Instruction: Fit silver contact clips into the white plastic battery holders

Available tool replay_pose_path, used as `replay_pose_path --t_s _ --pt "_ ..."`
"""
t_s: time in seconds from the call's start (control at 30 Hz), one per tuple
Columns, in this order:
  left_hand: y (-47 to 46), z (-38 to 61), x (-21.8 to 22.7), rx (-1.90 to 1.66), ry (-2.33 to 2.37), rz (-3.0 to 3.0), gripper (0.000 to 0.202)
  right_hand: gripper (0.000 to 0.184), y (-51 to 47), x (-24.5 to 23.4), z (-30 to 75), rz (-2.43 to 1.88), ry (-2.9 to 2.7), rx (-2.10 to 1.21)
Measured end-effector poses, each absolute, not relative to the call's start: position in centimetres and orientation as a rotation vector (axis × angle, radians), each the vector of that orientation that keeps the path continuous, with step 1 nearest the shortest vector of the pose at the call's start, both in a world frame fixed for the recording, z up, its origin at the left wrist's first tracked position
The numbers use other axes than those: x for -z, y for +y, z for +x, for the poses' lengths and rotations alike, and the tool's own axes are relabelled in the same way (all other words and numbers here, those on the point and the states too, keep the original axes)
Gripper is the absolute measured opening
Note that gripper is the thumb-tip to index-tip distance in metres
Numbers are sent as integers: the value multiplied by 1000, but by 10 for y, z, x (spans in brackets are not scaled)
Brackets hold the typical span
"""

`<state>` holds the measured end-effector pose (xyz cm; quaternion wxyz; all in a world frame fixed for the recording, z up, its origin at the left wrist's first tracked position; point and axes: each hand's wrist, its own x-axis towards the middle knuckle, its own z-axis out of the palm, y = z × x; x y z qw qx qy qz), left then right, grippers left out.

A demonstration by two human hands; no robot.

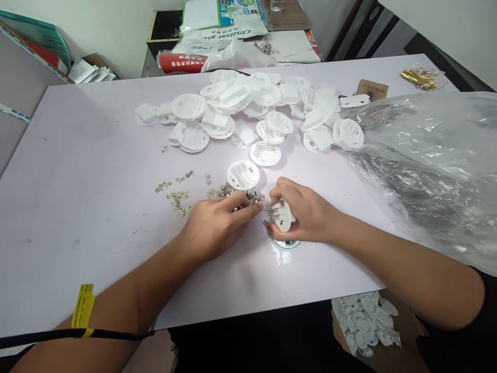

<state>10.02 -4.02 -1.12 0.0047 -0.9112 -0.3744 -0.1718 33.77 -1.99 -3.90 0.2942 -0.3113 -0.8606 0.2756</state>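
My right hand (306,210) grips a white round plastic piece (283,216) by its edges, tilted on its side with the slotted face to the left. Just beneath it, a round shiny-rimmed base (288,243) shows partly, lying on clear tape (282,256). Close on the left is my left hand (219,223), its thumb and index finger drawn together near the piece's edge; whatever is between them is too small to make out. Behind those fingers lies a heap of small metal parts (222,191), partly covered by the hand. Another white slotted disc (243,175) rests against the heap.
Many white plastic pieces (233,98) are piled across the back of the table (97,171). Loose brass-coloured clips (178,199) lie left of the heap. A large clear plastic bag (435,171) covers the right side. Below the front edge, a box holds more white pieces (365,321).
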Motion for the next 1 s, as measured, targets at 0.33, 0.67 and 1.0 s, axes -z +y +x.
replay_pose_path --t_s 0.33,0.67,1.0 --pt "-41 101 11 551 -1194 -2837 49 40 -20 38 338 -814 -2280 -719" --pt "-40 101 11 511 -1176 -2835 47 42 -20 38 337 -791 -2281 -671" --pt "-45 110 -4 323 -1114 -2742 36 41 -20 37 336 -759 -2320 -552"
